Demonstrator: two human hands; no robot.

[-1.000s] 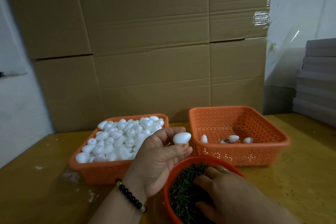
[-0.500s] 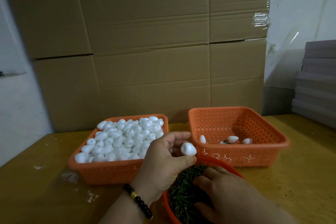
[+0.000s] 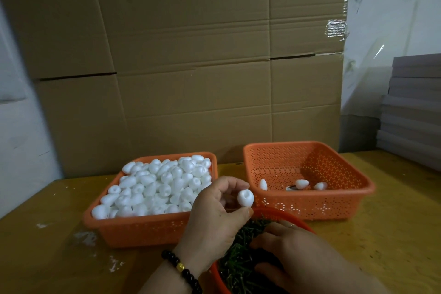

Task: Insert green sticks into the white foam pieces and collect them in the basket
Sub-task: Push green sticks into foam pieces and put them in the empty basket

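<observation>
Now left hand [image 3: 214, 217] pinches egg-shaped, dimpled white foam piece [image 3: 245, 197]

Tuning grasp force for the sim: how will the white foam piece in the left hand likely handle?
Probably very light: the left hand holds the foam piece with fingertips alone. Its rounded egg shape suggests it would roll if set on the table. Likely dents easily, so a soft pinch seems wise; white crumbs lie near the full basket.

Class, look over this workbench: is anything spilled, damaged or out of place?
White crumbs and smears lie scattered on the yellow table in front of the full basket, with more near; they look like foam debris. Nothing else stands out.
</observation>
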